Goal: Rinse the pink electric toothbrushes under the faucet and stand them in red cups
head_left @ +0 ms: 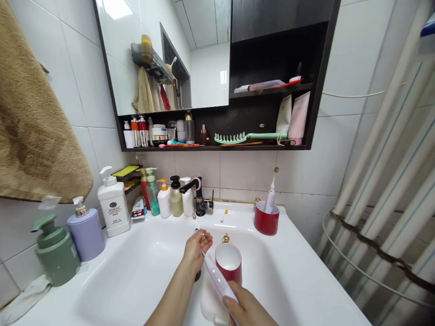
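Observation:
My right hand [249, 305] is wrapped round the lower part of a pale lilac electric toothbrush [215, 274]. It tilts up and to the left over the sink. At its upper end, my left hand [198, 246] is cupped palm up, with fingers loosely curled and apart. The brush's thin neck runs up to that palm, and its tip is hard to make out. Just right of the toothbrush, a red cup with a white inside [234, 269] stands in the white sink [142, 267]. Partly under the toothbrush lies a white case-like object [209, 303], its lower end cut off by my right hand.
Behind the sink stands a black faucet [200, 201]. Another red cup [267, 222] on the right rim holds a second electric toothbrush [271, 199]. Several pump bottles [113, 206] line the left and back rim. A mirror cabinet [210, 147] hangs above; pipes [377, 194] run at right.

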`<move>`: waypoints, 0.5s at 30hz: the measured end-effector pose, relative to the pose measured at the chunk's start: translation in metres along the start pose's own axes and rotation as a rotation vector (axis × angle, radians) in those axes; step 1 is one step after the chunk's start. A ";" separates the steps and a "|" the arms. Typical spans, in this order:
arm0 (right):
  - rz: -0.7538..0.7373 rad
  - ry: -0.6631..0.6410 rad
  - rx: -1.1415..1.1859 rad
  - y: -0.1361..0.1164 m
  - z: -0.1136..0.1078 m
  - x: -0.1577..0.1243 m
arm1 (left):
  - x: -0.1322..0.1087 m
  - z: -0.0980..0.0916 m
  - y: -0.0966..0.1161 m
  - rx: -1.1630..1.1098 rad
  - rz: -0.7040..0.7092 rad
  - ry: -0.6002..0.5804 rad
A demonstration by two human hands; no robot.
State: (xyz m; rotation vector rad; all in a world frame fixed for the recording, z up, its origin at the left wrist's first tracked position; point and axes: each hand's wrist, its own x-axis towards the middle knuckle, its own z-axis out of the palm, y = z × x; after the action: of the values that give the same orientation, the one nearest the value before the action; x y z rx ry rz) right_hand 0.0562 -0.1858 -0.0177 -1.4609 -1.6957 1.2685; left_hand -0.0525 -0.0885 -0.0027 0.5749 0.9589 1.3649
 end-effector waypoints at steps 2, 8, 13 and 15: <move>-0.021 0.037 -0.009 0.000 -0.001 0.000 | 0.004 0.000 0.000 0.224 -0.011 -0.045; -0.106 0.158 -0.075 -0.006 -0.011 -0.003 | 0.040 0.024 0.003 0.604 0.032 -0.038; -0.132 0.144 -0.069 0.002 -0.015 -0.002 | 0.083 0.042 0.004 0.957 0.116 0.051; -0.160 0.138 -0.083 0.010 -0.016 0.000 | 0.094 0.047 0.002 1.093 0.168 0.088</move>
State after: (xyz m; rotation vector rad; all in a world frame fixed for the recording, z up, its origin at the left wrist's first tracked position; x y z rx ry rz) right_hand 0.0745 -0.1815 -0.0201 -1.3947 -1.7523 1.0006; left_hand -0.0209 0.0113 0.0012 1.4347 1.7484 0.9122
